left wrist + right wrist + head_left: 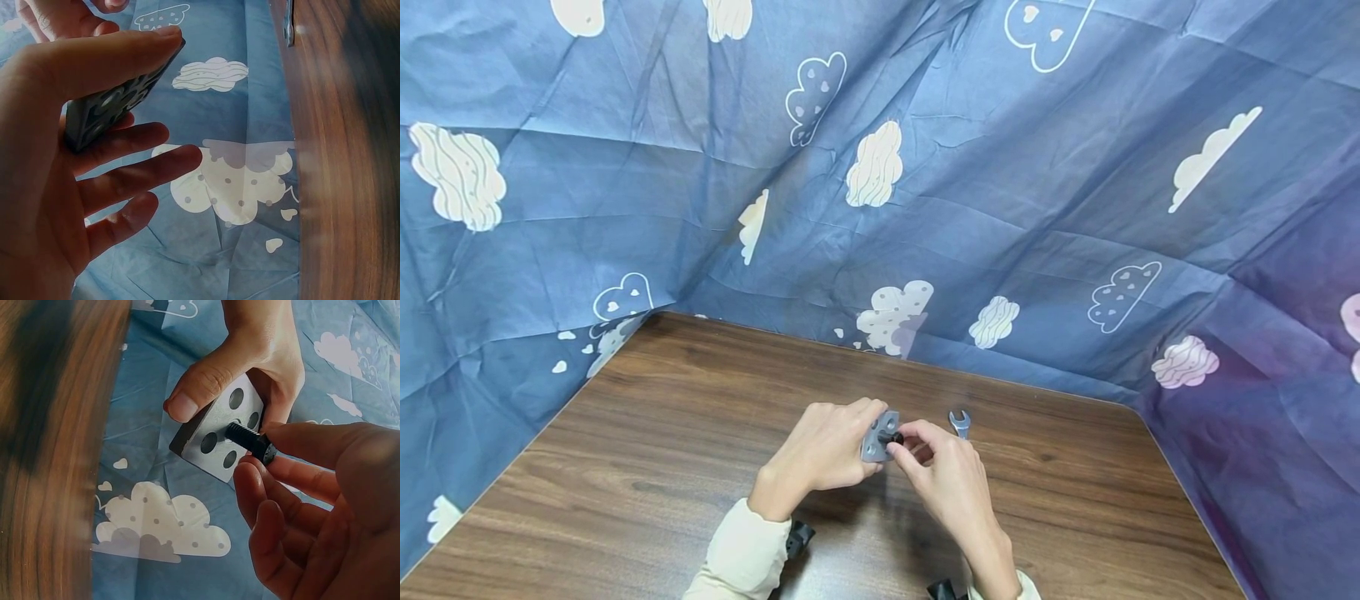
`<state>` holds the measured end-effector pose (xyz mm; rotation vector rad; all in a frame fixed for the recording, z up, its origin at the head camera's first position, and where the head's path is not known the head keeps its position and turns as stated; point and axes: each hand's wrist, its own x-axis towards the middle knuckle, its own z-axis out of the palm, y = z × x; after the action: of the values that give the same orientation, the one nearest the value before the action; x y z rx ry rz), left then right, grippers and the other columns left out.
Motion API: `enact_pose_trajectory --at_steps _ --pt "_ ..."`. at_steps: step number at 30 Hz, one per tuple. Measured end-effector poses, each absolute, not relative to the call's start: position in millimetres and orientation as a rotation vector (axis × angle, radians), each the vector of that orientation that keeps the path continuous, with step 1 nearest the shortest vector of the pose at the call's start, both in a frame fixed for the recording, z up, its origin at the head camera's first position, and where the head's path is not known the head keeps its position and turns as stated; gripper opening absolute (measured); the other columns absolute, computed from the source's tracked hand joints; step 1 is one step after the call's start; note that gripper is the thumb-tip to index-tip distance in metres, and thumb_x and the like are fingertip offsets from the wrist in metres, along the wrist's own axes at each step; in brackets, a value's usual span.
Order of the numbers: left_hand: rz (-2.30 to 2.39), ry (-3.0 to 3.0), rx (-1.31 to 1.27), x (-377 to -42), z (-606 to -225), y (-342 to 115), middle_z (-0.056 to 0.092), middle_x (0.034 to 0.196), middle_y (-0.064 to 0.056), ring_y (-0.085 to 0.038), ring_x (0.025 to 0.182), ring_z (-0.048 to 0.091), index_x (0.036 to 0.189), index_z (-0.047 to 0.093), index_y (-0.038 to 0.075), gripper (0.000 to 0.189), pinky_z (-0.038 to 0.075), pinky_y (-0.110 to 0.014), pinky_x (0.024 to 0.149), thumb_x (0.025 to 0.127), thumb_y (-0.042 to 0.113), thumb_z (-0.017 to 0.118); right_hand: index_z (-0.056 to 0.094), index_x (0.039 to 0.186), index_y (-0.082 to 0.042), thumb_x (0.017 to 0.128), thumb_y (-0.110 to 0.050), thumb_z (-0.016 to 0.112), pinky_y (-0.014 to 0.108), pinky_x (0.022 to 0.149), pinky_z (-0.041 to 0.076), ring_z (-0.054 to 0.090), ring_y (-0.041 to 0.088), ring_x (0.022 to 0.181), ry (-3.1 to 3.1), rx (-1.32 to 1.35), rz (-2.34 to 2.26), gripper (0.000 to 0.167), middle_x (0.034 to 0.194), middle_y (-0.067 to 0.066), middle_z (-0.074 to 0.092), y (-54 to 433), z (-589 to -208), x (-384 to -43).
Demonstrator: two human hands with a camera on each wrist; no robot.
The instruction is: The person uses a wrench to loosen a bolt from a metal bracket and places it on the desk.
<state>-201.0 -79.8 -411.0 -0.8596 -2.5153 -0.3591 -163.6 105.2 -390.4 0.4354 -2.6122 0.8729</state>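
Note:
My left hand [829, 443] grips a square grey metal plate [219, 428] by its edges, thumb along one side. Several round holes surround the middle of the plate. A black bolt [250, 442] with a threaded shank points at the plate's centre, its tip right at the middle hole. Thumb and forefinger of my right hand [946, 475] pinch the bolt by its head, the other fingers curled loosely below. In the left wrist view the plate [115, 103] shows nearly edge-on under the thumb, and the bolt is hidden there.
An open-end wrench [959, 423] lies on the brown wooden table [647, 433], just beyond my right hand. A blue cloth [1000, 208] with white clouds hangs behind the table and along its sides.

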Motion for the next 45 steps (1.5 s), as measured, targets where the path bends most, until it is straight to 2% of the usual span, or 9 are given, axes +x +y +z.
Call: enact_pose_trajectory --at_steps 7,22,45 --pt "-0.357 -2.522 -0.858 -200.9 -411.1 -80.4 0.06 0.086 0.012 -0.008 0.054 0.048 0.101 0.056 0.022 0.05 0.04 -0.027 0.047 0.066 0.043 0.084 0.074 0.095 -0.019 0.081 -0.02 0.081 0.025 0.064 0.054 0.063 0.0 0.067 -2.588 0.465 0.867 0.016 0.077 -0.012 0.068 104.9 -391.0 -164.1" --pt "-0.356 -2.516 -0.851 -201.6 -412.4 -81.0 0.058 0.083 0.013 -0.007 0.054 0.045 0.1 0.055 0.022 0.05 0.039 -0.026 0.047 0.065 0.043 0.084 0.075 0.097 -0.021 0.08 -0.018 0.081 0.023 0.06 0.049 0.064 0.0 0.066 -2.589 0.464 0.831 0.019 0.081 -0.013 0.069 104.1 -390.2 -163.8" --pt "-0.364 -2.531 -0.852 -201.6 -411.0 -80.5 0.057 0.082 0.013 -0.006 0.053 0.042 0.1 0.055 0.022 0.049 0.037 -0.025 0.046 0.066 0.042 0.084 0.076 0.098 -0.02 0.078 -0.011 0.082 0.024 0.061 0.054 0.068 0.003 0.069 -2.547 0.501 0.828 0.023 0.089 -0.011 0.071 105.0 -391.8 -162.7"
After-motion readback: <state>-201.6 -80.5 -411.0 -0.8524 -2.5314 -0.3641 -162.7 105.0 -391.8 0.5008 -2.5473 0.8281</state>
